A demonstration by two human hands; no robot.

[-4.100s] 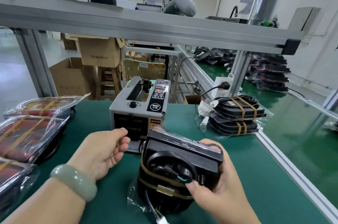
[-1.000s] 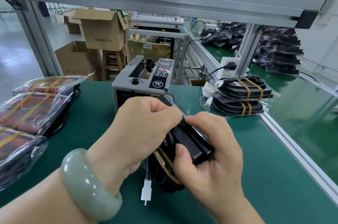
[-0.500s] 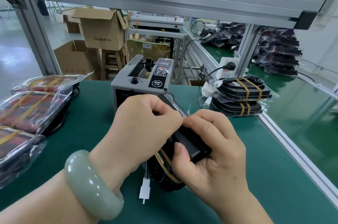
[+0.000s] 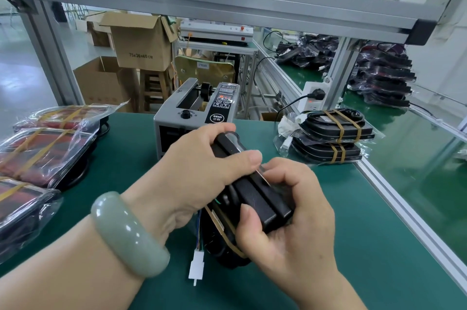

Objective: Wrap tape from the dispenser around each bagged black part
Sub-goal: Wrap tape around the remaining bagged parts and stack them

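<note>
A bagged black part (image 4: 255,204) is held tilted over the green mat in front of me, with brown tape bands around its lower half and a white connector (image 4: 196,266) hanging on thin wires. My left hand (image 4: 192,178) grips its upper left side, thumb pressing a strip of tape on the top edge. My right hand (image 4: 290,213) holds the lower right end, fingers curled over that same strip. The grey tape dispenser (image 4: 192,112) stands just behind the hands.
Two taped black parts (image 4: 333,137) are stacked at the right. Several bagged red-and-black parts (image 4: 43,150) lie at the left. An aluminium rail (image 4: 404,208) borders the mat on the right; a frame beam crosses overhead. Cardboard boxes (image 4: 141,44) stand behind.
Four seconds ago my left hand was at the dispenser slot; since then both hands have closed on the part. In the last second my left thumb has slid right along the top edge.
</note>
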